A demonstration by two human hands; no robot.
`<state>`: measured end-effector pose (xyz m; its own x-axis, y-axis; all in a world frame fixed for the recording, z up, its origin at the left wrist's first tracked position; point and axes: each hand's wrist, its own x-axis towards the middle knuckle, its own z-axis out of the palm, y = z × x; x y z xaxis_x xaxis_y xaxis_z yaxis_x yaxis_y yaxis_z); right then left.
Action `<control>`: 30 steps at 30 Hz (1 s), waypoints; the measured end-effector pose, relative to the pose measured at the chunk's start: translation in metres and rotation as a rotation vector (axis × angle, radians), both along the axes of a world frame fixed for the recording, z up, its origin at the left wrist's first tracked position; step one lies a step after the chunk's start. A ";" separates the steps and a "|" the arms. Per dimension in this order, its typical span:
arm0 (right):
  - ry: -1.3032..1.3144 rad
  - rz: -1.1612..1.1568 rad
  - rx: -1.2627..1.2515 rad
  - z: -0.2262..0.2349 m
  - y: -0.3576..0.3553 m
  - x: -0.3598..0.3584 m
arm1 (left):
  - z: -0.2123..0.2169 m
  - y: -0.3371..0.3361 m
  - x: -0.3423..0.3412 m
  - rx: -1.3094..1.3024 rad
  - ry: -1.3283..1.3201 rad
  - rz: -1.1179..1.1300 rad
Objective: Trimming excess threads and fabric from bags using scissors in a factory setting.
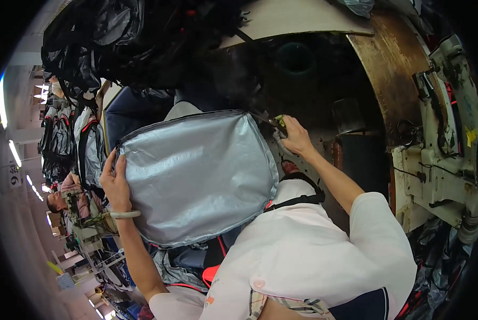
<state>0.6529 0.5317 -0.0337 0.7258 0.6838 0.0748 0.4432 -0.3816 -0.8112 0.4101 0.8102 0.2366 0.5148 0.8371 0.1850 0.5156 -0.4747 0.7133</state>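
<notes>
A large silver-lined fabric piece with a dark edge, like an open bag or its lid (196,176), spreads across my lap, its shiny inside facing up. My left hand (116,184) is closed on its left edge near the far corner, thumb over the silver side. At the opposite far corner, my right hand (296,136) grips a pair of scissors (277,124) with yellow-green on the handle. Their blades point left toward the dark edge; whether they touch it cannot be made out.
Black and silver bags (100,48) are heaped at the far left. To the right stands a sewing machine (441,154) beside a worn wooden board (391,69). Another person (57,201) sits at the left among machines. More bag pieces (183,269) lie below the silver one.
</notes>
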 end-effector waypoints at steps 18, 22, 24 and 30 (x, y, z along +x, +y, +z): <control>-0.022 0.018 0.200 0.005 0.046 0.021 | 0.009 0.006 -0.007 0.131 0.126 0.048; -0.238 0.252 0.284 0.065 0.094 0.052 | 0.000 0.001 0.006 -0.030 0.014 0.098; -0.368 0.362 0.319 0.099 0.127 0.052 | 0.003 0.000 0.002 -0.093 -0.047 0.102; -0.627 0.639 0.453 0.163 0.226 0.036 | 0.003 0.000 0.002 -0.312 -0.154 0.117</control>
